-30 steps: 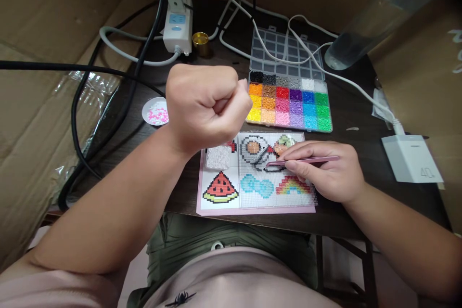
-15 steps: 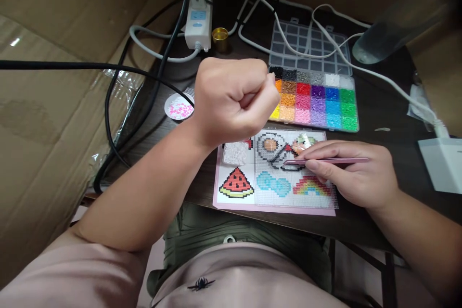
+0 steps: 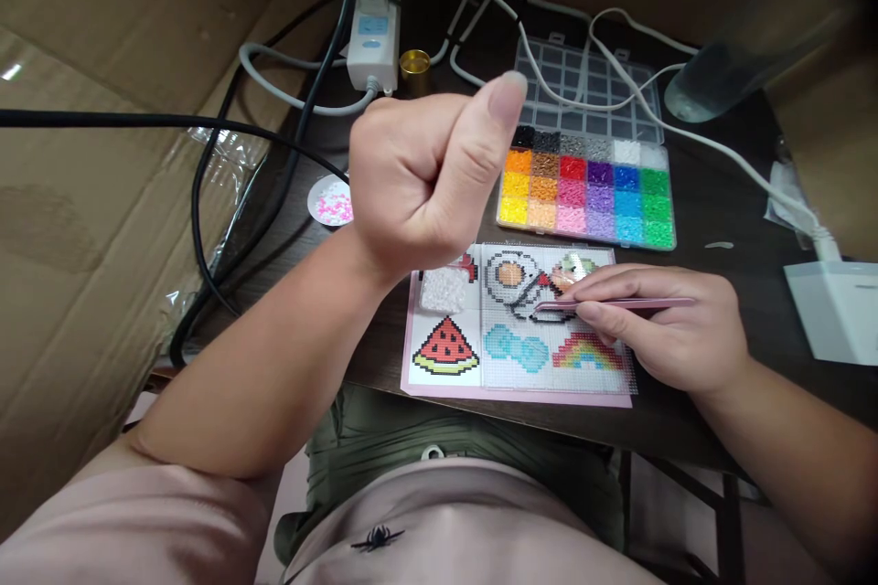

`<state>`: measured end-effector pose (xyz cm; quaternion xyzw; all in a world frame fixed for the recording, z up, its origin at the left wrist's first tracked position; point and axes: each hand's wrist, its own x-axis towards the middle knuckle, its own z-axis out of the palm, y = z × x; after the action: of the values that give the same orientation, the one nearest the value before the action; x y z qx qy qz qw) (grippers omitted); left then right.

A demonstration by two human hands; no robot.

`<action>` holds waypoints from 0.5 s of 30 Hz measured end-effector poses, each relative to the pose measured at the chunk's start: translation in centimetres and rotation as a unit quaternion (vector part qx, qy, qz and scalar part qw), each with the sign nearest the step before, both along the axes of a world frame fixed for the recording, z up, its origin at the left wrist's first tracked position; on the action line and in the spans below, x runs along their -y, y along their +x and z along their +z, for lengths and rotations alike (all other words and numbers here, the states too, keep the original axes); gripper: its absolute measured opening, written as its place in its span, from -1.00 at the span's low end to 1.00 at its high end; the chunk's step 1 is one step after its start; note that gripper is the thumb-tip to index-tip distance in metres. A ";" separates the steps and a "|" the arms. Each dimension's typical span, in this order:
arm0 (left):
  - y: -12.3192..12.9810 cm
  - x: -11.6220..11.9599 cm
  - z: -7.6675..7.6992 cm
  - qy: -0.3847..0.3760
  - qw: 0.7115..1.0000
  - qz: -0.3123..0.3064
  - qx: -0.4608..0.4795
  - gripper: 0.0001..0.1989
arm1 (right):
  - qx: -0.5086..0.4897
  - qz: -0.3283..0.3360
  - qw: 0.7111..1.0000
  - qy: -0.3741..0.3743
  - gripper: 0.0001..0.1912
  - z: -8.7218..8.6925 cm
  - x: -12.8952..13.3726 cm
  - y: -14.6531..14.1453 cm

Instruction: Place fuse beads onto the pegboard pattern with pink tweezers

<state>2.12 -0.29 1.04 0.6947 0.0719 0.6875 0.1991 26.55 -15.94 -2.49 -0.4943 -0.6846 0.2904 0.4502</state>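
My left hand is raised above the table in a fist, with its thumb sticking up; nothing shows in it. A pair of pink tweezers is held in my right hand, its tip resting over the clear pegboard. That board lies on a printed pattern sheet with a watermelon, an egg, a bow and a rainbow. Black and white beads lie near the tweezers' tip. On the sheet's left part sits a small clear box of white beads.
Behind the board lies an open bead case sorted by colour. A round dish of pink and white beads is partly behind my left hand. A power strip, a gold cup, loose cables and a white adapter surround the work.
My left thumb has lifted from the closed fingers and now points up. The view has shifted slightly. My right hand keeps the tweezers at the same spot on the board.
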 end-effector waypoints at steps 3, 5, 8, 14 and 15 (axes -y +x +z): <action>-0.9 -0.3 0.0 0.035 0.996 0.023 -0.075 -0.43 | 0.001 -0.002 1.000 -0.001 -0.85 0.0 -0.1 0.0; -1.6 -0.5 -0.1 0.093 0.994 0.011 -0.061 -0.40 | 0.000 -0.003 1.000 -0.003 -0.87 0.0 -0.1 0.0; -2.0 -0.1 -0.2 0.008 0.993 0.013 -0.119 -0.40 | -0.001 -0.005 1.000 -0.006 -0.91 0.0 0.0 0.0; -1.3 0.6 0.1 -0.046 0.983 0.020 -0.179 -0.42 | 0.005 -0.010 1.000 -0.017 -0.93 -0.1 0.0 0.0; -1.3 0.4 0.1 -0.046 0.982 0.025 -0.182 -0.42 | 0.007 -0.012 1.000 -0.021 -0.91 0.0 0.0 0.0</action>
<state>0.83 -0.71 1.15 0.7966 0.1557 0.5499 0.1970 26.54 -15.96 -2.52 -0.5141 -0.6756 0.2952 0.4383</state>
